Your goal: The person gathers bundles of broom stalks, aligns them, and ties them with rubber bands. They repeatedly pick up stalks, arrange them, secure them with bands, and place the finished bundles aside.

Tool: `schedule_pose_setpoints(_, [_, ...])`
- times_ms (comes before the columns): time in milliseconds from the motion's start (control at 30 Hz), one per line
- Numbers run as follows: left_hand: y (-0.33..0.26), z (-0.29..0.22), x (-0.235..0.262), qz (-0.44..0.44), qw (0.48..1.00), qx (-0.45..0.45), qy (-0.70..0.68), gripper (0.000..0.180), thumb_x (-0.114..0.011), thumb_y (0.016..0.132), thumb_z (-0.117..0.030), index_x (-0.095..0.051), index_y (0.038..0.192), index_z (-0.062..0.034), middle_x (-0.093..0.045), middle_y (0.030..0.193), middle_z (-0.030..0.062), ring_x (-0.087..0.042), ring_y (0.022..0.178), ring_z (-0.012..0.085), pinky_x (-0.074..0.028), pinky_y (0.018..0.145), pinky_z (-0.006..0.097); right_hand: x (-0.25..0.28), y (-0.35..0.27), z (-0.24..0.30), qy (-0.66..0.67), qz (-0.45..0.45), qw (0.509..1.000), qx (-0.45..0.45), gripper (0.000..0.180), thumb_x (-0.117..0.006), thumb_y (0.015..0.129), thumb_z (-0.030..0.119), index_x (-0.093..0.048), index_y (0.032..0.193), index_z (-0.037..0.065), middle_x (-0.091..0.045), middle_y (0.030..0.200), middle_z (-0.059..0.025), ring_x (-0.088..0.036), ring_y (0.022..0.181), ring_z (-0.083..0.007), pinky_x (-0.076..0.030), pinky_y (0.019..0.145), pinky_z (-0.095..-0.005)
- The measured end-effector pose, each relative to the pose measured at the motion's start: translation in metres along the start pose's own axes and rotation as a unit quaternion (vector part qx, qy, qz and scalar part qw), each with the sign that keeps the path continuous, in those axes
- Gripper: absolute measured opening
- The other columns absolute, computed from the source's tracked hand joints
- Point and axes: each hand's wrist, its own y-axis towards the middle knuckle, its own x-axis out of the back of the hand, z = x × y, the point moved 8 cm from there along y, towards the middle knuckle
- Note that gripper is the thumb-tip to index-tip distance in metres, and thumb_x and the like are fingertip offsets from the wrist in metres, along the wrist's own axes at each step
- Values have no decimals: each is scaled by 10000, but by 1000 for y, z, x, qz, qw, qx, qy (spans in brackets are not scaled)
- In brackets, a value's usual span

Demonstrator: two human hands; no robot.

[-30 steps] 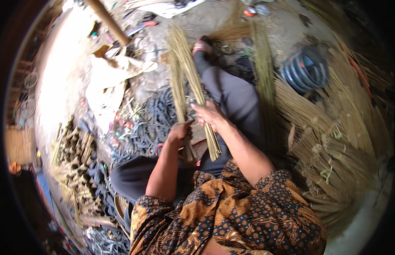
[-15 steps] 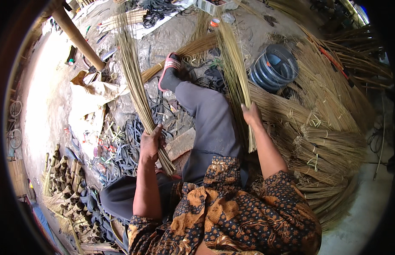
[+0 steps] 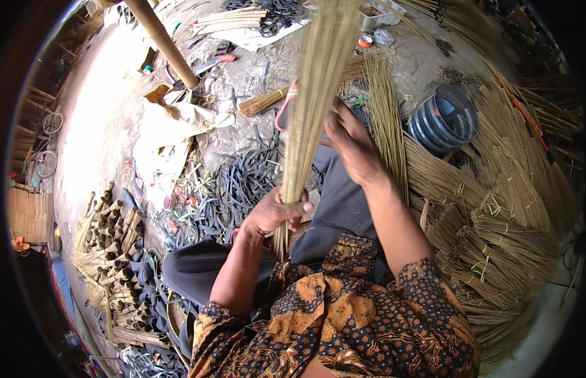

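My left hand (image 3: 277,214) is closed round the lower part of a bundle of thin dry stalks (image 3: 308,120). The bundle stands nearly upright in front of me, its upper end smeared by motion. My right hand (image 3: 356,148) is beside the bundle, fingers stretched out and apart; whether they touch the stalks I cannot tell. A second sheaf of greenish stalks (image 3: 384,113) lies along my bent leg, just past my right hand. Part of my sandalled foot is hidden behind the held bundle.
Heaps of tied stalk bundles (image 3: 494,233) lie on the right, with a dark ribbed bucket (image 3: 441,120) beyond. Black rubber strips (image 3: 239,186) cover the ground at left. Short tied bundles (image 3: 113,252) are piled at lower left. A wooden pole (image 3: 163,44) rises at upper left.
My left hand has moved right with its bundle, which looks thicker. My right hand, which was gripping pale stalks, has come in beside that bundle with its fingers apart. The view has shifted.
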Motion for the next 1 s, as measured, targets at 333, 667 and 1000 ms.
schedule_pose_setpoints(333, [2, -45, 23, -280, 862, -317, 280, 303, -755, 862, -98, -661, 1119, 34, -738, 943, 128, -667, 833, 176, -540, 768, 334, -109, -3, 5, -125, 19, 988, 85, 253, -745, 980, 247, -738, 1085, 17, -703, 818, -18, -632, 763, -98, -509, 697, -294])
schedule_pose_setpoints(667, [19, 28, 51, -333, 822, -376, 269, 261, -693, 904, -135, -689, 1119, 12, -744, 959, 176, -708, 947, 288, -554, 847, 438, -109, -32, -82, -220, 72, 971, 61, 206, -688, 979, 180, -717, 1139, 53, -753, 1009, -144, -724, 911, -229, -562, 807, -368])
schedule_pose_setpoints(1000, [48, 90, 79, -304, 882, -289, 214, 320, -725, 914, -234, -678, 1121, 6, -743, 970, 197, -717, 918, 317, -556, 834, 436, -95, -40, -105, -221, 60, 963, 141, 217, -685, 984, 208, -700, 1132, 49, -716, 840, -111, -712, 781, -229, -551, 691, -395])
